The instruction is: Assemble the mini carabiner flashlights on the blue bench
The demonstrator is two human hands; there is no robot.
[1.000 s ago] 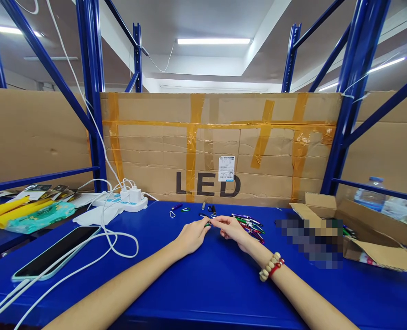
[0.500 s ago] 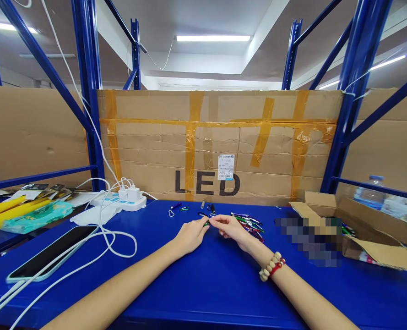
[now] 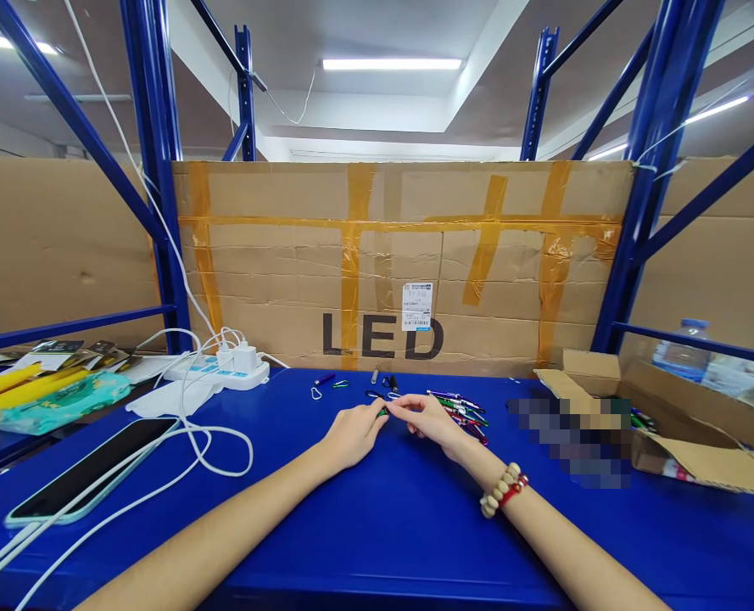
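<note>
My left hand (image 3: 349,434) and my right hand (image 3: 428,420) meet fingertip to fingertip at the middle of the blue table (image 3: 377,526). Both pinch a small green part (image 3: 383,411) between them. Just right of my right hand lies a heap of small coloured keychain pieces (image 3: 462,412). A few loose pieces (image 3: 326,383) lie behind my hands, near the cardboard wall. A bead bracelet (image 3: 502,490) sits on my right wrist.
A phone (image 3: 90,471) on a white cable lies at the left, behind it a white power strip (image 3: 217,370). An open cardboard box (image 3: 662,424) stands at the right with a water bottle (image 3: 682,352) behind. A taped "LED" cardboard sheet (image 3: 402,263) walls the back.
Both hands stay together on the small green part. The view has tilted up slightly, nothing else has moved.
</note>
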